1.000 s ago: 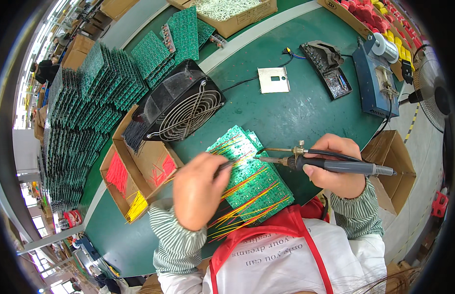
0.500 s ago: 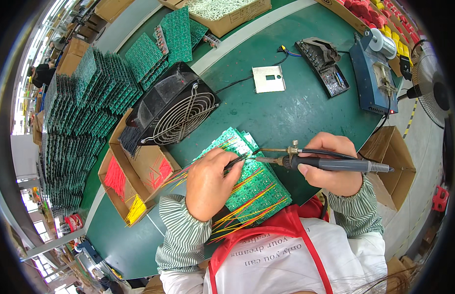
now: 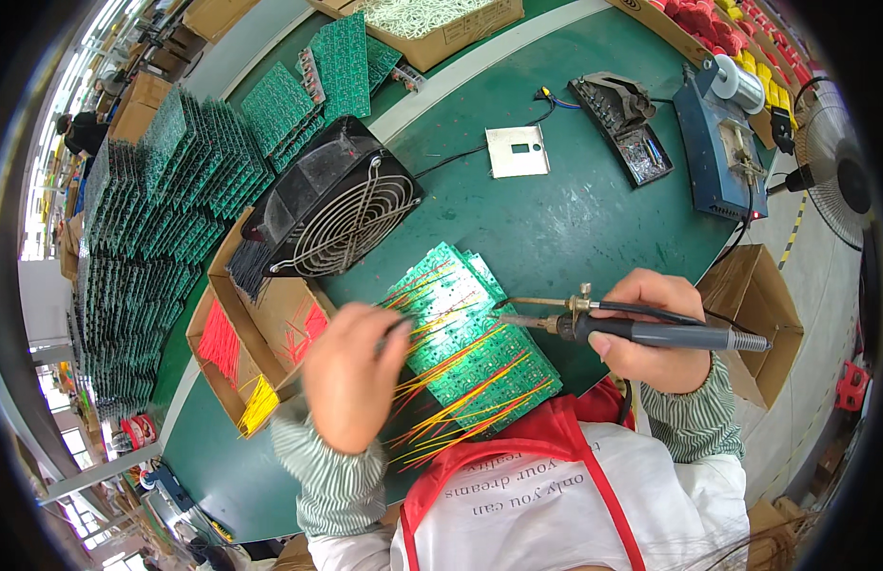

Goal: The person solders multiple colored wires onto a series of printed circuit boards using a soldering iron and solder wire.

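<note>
My right hand (image 3: pixel 662 365) is wrapped round a soldering iron (image 3: pixel 670 333) with a thin solder-feed tube (image 3: pixel 532 302) fixed along it. Its tip points left, over or close to the far right part of a green circuit board panel (image 3: pixel 437 350). Red and yellow wires (image 3: pixel 461 404) run off the left side of the panel, which lies on at least one more green board. Smeared by motion, my left hand (image 3: pixel 349 376) hovers left of the panel beside a cardboard box; a dark patch shows by its fingertips, and what they hold cannot be made out.
The divided cardboard box (image 3: pixel 289 283) holds red, yellow and black wires. Behind it stands a black fan (image 3: pixel 342 205). Stacked green boards (image 3: pixel 137 276) fill the left. A blue solder feeder (image 3: pixel 713 157) with a solder spool (image 3: pixel 741 84) and an open carton (image 3: pixel 755 324) are at right.
My left hand has moved left, off the panel and towards the wire box. The soldering iron stays in my right hand, slightly lower and further right.
</note>
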{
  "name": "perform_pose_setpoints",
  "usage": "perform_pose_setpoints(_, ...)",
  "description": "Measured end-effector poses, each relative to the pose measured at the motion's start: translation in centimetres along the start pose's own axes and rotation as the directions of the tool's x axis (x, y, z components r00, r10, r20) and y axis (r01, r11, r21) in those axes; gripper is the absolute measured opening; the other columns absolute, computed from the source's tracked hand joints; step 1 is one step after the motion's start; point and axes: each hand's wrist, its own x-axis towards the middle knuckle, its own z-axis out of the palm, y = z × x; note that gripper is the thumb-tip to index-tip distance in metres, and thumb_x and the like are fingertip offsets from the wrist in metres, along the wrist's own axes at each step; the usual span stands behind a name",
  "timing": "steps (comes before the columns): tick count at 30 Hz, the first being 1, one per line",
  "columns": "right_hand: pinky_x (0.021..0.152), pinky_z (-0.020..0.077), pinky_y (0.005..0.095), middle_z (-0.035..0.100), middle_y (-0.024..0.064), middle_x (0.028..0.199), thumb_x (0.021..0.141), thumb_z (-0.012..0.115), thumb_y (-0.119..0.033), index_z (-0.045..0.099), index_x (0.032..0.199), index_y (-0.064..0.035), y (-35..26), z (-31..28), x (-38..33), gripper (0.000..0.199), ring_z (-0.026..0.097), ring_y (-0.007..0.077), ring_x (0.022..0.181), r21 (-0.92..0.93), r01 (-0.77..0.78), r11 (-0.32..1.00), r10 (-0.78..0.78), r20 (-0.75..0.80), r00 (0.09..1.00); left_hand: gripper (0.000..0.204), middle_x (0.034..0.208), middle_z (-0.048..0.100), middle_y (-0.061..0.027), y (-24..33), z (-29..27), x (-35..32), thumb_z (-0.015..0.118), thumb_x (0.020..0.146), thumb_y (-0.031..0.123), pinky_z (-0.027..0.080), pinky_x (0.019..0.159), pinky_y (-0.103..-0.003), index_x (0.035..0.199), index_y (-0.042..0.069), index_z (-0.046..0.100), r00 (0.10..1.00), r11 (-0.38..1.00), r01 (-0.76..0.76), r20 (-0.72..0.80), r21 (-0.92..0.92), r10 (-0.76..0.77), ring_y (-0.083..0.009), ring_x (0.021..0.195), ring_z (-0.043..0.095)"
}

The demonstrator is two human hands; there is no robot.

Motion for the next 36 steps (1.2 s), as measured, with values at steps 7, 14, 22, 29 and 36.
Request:
perform_pose_setpoints(7, 0.048, 0.044, 0.0251, 0.06, 0.0055, 0.059, 0.068, 0.074, -0.011, 0.062, 0.076, -0.0008, -0.7, 2.2, -0.8, 0.018, 0.058, 0.0123, 0.05, 0.065, 0.034, 0.997, -0.043, 0.158, 0.986, 0.011, 0.075, 0.06, -0.0105, 0.4, -1.0, -4.8, 0.071, 0.075, 0.003, 0.044, 0.054, -0.027, 0.083, -0.003, 0.065, 0.969, 0.967, 0.182, 0.2, -0.176, -0.146, -0.0182, 0.059, 0.056)
perform_pose_setpoints(14, 0.048, 0.0454, 0.0262, 0.062, 0.0061, 0.062, 0.069, 0.073, -0.01, 0.062, 0.078, -0.0012, -0.5, 3.9, -1.0, 0.017, 0.061, 0.0138, 0.052, 0.124, -0.018, 0.992, -0.012, 0.241, 0.971, 0.014, 0.074, 0.059, -0.0091, -0.2, 0.1, -5.5, 0.072, 0.075, 0.004, 0.043, 0.054, -0.027, 0.083, -0.004, 0.063, 0.958, 0.95, 0.216, 0.238, -0.227, -0.161, -0.0172, 0.059, 0.055)
perform_pose_setpoints(22, 0.047, 0.0444, 0.027, 0.06, 0.0064, 0.059, 0.069, 0.073, -0.011, 0.06, 0.078, -0.002, -0.2, 4.5, -0.7, 0.017, 0.058, 0.0146, 0.049, 0.099, -0.029, 0.995, 0.001, 0.269, 0.963, 0.013, 0.072, 0.058, -0.0087, -0.6, 0.1, -5.4, 0.071, 0.076, 0.004, 0.042, 0.052, -0.027, 0.082, -0.004, 0.063, 0.955, 0.948, 0.199, 0.267, -0.249, -0.13, -0.016, 0.057, 0.053)
perform_pose_setpoints(29, 0.048, 0.0449, 0.027, 0.061, 0.0064, 0.06, 0.069, 0.073, -0.011, 0.06, 0.078, -0.0017, -0.4, 4.2, -0.7, 0.018, 0.059, 0.0145, 0.05, 0.097, -0.035, 0.995, 0.008, 0.263, 0.965, 0.012, 0.071, 0.057, -0.009, -0.6, 0.1, -5.2, 0.071, 0.076, 0.004, 0.04, 0.051, -0.027, 0.082, -0.004, 0.063, 0.95, 0.948, 0.204, 0.284, -0.243, -0.131, -0.0158, 0.056, 0.051)
perform_pose_setpoints(36, 0.05, 0.046, 0.0259, 0.062, 0.0062, 0.063, 0.069, 0.073, -0.011, 0.061, 0.078, -0.0011, -0.8, 3.2, -0.8, 0.018, 0.059, 0.0136, 0.052, 0.079, -0.008, 0.997, -0.01, 0.228, 0.974, 0.012, 0.072, 0.058, -0.0098, -0.8, -0.4, -5.5, 0.07, 0.076, 0.003, 0.042, 0.054, -0.027, 0.084, -0.004, 0.064, 0.976, 0.954, 0.132, 0.204, -0.268, -0.077, -0.018, 0.059, 0.054)
